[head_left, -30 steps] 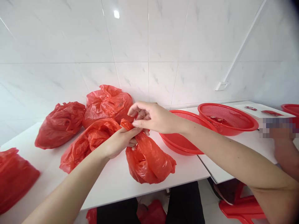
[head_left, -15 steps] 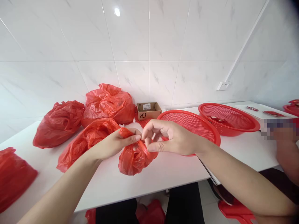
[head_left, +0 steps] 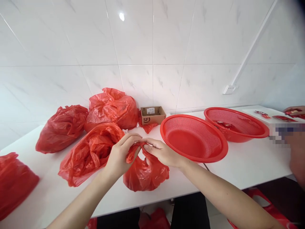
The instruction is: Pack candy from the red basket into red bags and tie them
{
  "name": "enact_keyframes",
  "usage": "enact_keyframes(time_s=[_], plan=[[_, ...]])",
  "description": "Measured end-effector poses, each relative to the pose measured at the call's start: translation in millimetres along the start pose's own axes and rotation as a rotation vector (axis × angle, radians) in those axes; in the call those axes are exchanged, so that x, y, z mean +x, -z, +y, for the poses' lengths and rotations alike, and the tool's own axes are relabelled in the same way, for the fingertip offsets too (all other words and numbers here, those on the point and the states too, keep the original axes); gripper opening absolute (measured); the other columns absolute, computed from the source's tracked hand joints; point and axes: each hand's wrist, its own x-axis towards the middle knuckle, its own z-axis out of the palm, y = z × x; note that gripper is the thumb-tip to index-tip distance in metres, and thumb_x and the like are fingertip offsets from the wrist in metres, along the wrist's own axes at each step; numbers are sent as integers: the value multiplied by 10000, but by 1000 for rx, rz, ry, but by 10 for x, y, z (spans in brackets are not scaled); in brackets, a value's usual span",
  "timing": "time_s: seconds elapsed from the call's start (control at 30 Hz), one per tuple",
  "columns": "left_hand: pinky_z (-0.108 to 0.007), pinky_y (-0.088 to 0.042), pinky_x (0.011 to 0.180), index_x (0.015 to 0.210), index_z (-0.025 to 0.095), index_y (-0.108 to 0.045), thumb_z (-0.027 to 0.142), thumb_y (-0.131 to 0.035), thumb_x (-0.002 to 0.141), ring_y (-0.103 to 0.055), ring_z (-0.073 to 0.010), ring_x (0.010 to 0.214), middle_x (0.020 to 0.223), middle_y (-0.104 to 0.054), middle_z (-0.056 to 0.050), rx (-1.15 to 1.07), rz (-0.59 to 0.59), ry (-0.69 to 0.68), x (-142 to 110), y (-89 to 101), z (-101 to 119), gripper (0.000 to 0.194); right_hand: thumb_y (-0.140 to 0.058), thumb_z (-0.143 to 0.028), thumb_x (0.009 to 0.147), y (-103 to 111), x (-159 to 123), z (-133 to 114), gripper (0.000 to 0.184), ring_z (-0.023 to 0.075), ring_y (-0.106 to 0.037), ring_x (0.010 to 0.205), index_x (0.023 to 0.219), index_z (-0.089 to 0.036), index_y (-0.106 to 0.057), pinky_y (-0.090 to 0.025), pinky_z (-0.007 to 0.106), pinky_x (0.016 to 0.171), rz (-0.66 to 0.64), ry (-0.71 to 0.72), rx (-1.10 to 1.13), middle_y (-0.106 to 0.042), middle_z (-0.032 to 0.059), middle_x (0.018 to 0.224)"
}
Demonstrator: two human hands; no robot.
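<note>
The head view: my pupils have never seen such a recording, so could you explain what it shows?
There is no robot here. A person wears a camera on the head, looking forward and down at their own bare hands. The left hand and right hand pinch the gathered top of a red plastic bag. On the white table lie four other red bags, a small cardboard box and two red baskets.

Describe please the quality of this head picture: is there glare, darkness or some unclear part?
Head view: a round bright glare on the white marbled tile wall; small shiny highlights on the held red plastic bag; the top right corner darkens; blocky pixelation beside the neighbouring person's bare forearm.
</note>
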Motion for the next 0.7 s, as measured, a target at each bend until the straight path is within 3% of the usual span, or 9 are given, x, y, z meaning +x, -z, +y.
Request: enact_keyframes(time_s=[0.13, 0.27, 0.37, 0.43, 0.57, 0.7], plan=[[-264, -507, 871, 1215, 230, -603, 161, -529, 938, -660, -159, 992, 1088, -697, -65, 73, -43, -38, -167, -29, -33, 294, -434, -436, 993, 51, -47, -104, 327, 106, -463, 662, 806, -195, -551, -379, 243, 613, 89, 31, -211, -489, -30, 721], [-298, -509, 843, 1209, 246, -641, 160, -535, 935, -657, -186, 949, 1025, -724, -59, 128, -17, -20, -550, -12, -200, 306, -425, -405, 982, 266, 13, -24, 361, 101, -366, 537, 688, -201, -478, -269, 249, 529, 256, -14, -512, -393, -53, 578], [-281, -508, 800, 1075, 256, -711, 215, -561, 930, -669, -183, 911, 971, -717, -43, 115, -12, 132, -883, 59, -294, 213, -460, -373, 957, 478, 82, 124, 332, 115, -460, 555, 670, -204, -460, -320, 253, 557, 403, -95, -573, -542, -29, 618], [-283, -509, 772, 1013, 262, -732, 286, -555, 937, -672, -183, 886, 964, -705, -41, 56, -14, 284, -1010, 93, -290, 194, -443, -366, 963, 536, 113, 199, 303, 140, -576, 662, 705, -208, -470, -396, 262, 627, 415, -122, -482, -650, 4, 741], [-355, -480, 961, 1002, 252, -724, 384, -483, 965, -588, -225, 1164, 1251, -626, -76, -201, 48, 489, -959, -33, -193, 278, -378, -420, 990, 293, 147, 279, 323, 166, -620, 751, 753, -220, -468, -439, 286, 695, 438, -68, -431, -638, 6, 757], [-422, -405, 1075, 1094, 256, -688, 354, -396, 998, -477, -233, 1308, 1349, -540, -86, -230, 196, 457, -853, -421, -194, 324, -322, -435, 1006, -266, 165, 538, 296, 180, -596, 796, 903, -239, -519, -449, 306, 721, 572, -78, -471, -621, 19, 861]])
